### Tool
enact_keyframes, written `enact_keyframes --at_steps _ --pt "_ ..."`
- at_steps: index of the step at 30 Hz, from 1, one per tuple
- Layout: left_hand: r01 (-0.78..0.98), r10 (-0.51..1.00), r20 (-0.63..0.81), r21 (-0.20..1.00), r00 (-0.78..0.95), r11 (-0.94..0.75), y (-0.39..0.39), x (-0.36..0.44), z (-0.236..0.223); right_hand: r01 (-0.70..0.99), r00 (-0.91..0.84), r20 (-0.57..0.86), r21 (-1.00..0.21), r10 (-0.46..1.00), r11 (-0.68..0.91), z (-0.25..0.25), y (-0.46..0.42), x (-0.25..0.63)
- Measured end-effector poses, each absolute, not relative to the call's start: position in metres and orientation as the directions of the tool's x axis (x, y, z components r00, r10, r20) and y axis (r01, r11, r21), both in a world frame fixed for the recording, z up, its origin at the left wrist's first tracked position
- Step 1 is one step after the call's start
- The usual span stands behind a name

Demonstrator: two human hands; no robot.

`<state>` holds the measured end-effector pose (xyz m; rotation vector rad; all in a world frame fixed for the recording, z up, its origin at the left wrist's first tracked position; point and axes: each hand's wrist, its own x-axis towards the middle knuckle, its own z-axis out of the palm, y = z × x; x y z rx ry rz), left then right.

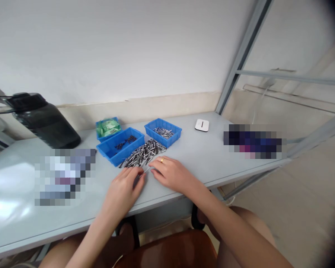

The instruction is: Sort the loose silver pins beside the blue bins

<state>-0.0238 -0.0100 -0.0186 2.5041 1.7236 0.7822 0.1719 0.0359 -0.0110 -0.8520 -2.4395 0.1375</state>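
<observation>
A thin metal pin point(146, 169) spans the small gap between my two hands, close to the front of the pile. My left hand point(125, 188) is closed in a pinch at its left end. The pin's other end is in the pinched fingertips of my right hand point(170, 173), which wears a yellow ring. Just beyond my fingers lies a loose pile of metal pins point(142, 153), silvery and dark mixed. Behind the pile, a blue tray point(108, 152) contains some dark pins, and another blue tray point(171, 140) contains silvery ones.
A third blue tray point(100, 139) holds a green plastic packet point(108, 127). A large dark bottle point(48, 121) stands at the left. Blurred-out items point(65, 175) lie left and right point(254, 143). A small white box point(202, 125) sits near the wall; a metal frame post point(236, 76) rises at right.
</observation>
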Motion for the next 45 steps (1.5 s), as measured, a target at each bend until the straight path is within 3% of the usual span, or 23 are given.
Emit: enact_keyframes --at_steps 28,45 --pt "0.879 0.868 0.397 0.241 0.297 -0.412 -0.0103 -0.0222 -0.0168 0.528 -0.686 0.479 -0.190 0.548 0.828 -0.0117 0.0379 0.1720" --pt "0.881 0.868 0.401 0.239 0.293 -0.408 -0.0107 -0.0215 -0.0162 0.540 -0.660 0.473 -0.241 0.584 0.806 -0.0147 0.0385 0.1728"
